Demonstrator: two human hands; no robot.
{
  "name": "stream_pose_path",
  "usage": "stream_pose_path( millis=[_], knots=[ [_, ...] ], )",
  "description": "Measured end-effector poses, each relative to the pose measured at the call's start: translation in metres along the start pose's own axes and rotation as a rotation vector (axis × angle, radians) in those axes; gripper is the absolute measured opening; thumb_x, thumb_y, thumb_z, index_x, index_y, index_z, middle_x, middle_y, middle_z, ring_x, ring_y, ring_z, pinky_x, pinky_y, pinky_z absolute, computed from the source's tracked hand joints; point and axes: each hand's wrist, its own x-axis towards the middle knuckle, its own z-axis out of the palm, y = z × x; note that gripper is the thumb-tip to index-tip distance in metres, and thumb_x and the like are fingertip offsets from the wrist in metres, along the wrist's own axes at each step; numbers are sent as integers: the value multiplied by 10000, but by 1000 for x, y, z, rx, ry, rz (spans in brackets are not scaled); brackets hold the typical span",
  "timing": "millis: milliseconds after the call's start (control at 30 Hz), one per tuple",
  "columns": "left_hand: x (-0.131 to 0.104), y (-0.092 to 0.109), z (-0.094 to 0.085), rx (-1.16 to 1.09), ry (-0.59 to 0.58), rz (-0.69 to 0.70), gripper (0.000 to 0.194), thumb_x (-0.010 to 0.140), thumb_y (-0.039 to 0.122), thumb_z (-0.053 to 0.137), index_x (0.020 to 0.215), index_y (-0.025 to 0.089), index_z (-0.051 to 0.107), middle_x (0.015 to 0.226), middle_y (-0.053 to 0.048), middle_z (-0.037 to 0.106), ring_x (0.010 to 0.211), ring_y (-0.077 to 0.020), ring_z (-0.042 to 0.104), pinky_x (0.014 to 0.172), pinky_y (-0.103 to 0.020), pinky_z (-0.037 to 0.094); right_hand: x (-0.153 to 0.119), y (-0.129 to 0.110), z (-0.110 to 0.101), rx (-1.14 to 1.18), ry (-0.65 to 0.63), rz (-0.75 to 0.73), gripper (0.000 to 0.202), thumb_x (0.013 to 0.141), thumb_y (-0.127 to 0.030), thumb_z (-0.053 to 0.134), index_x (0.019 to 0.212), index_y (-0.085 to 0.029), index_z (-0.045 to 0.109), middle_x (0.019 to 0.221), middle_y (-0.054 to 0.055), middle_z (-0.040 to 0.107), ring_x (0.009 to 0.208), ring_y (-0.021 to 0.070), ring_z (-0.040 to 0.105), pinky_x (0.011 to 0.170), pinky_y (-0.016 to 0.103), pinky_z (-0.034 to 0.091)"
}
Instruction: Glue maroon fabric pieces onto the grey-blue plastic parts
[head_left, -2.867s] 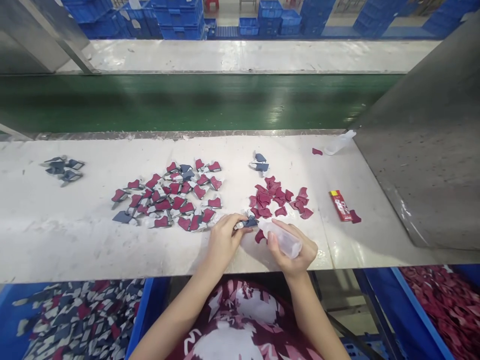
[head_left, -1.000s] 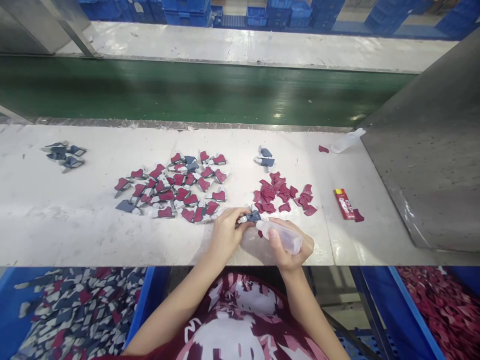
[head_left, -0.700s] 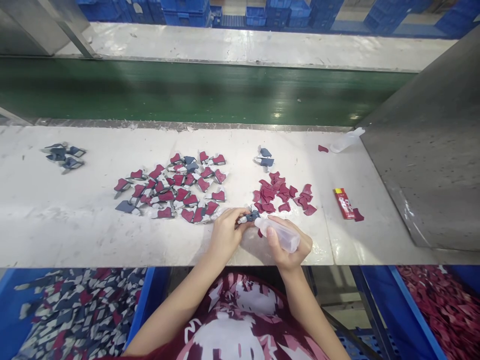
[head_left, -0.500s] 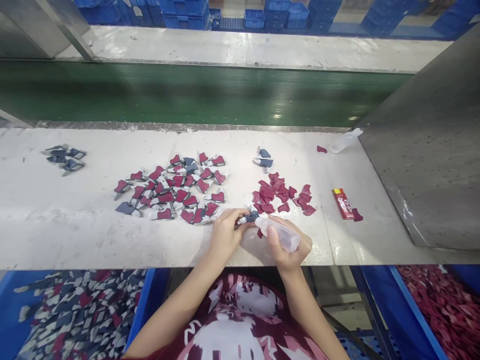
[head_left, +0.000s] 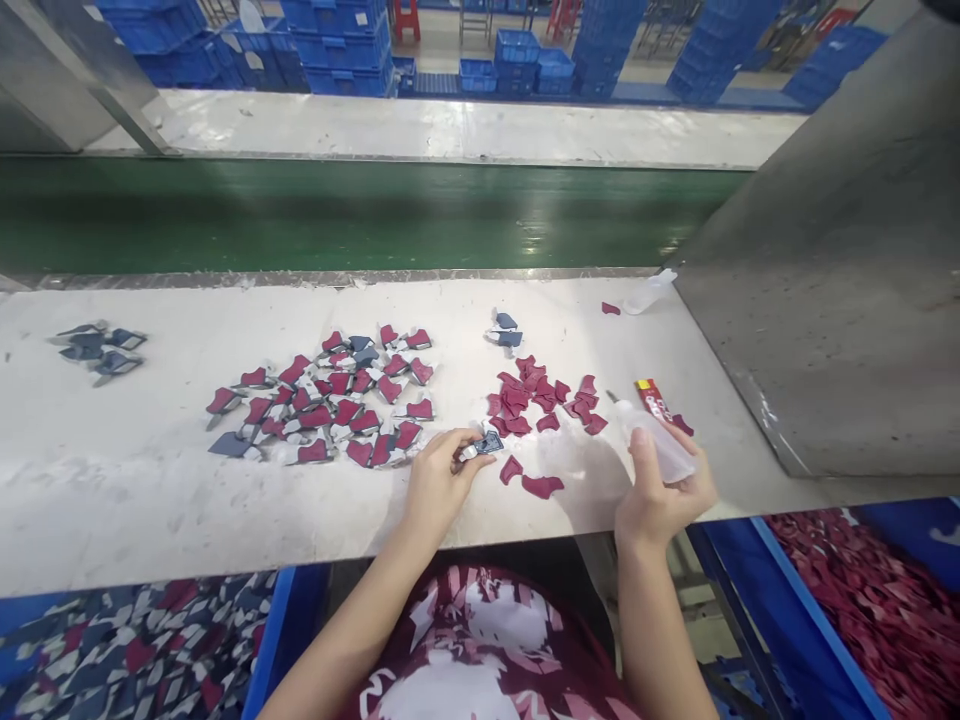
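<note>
Between thumb and fingers, my left hand (head_left: 441, 482) pinches a small dark blue and white plastic part (head_left: 484, 445) just above the white table. My right hand (head_left: 664, 495) is wrapped round a translucent squeeze bottle (head_left: 658, 445), its thin tip pointing up and left. Two loose red pieces (head_left: 541, 486) lie right of my left hand. Beyond them is a pile of flat red pieces (head_left: 525, 390). To the left spreads a group of blue-and-white parts with red pieces on them (head_left: 345, 410); a few there show only blue.
Behind the white table (head_left: 135, 500) runs a green conveyor belt (head_left: 360, 220). A metal panel (head_left: 817, 270) rises at right. Another translucent bottle (head_left: 649, 290) and a red-yellow packet (head_left: 651, 398) lie nearby. Blue bins (head_left: 264, 640) with parts stand below the table's front edge.
My right hand has carried the squeeze bottle away to the right from the part. My left hand still holds the part. The camera view has shifted somewhat.
</note>
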Motion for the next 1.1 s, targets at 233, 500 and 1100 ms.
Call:
stream_pose_path(
  millis=[233,500,1100],
  knots=[
    [1,0,-1,-72,-17,-79,150,783,258,790,912,215,726,899,-26,765,800,-192,701,623,-238,524,26,14,1,10,-21,42,618,633,-403,867,1122,-195,551,1080,91,716,1085,289,694,916,442,528],
    [1,0,-5,-178,-36,-248,233,800,360,756,985,218,748,1027,-56,779,756,-190,722,664,-269,553,7,1,1,-162,71,-260,700,680,-391,878,1266,-195,547,1100,95,695,935,241,656,781,377,497],
    [0,7,-7,-387,79,-243,323,860,302,707,1145,162,761,1145,-105,775,1022,-268,760,929,-388,619,-32,-40,40,-74,-728,109,321,831,-540,696,831,-223,748,859,57,752,829,234,641,763,365,490]
  ],
)
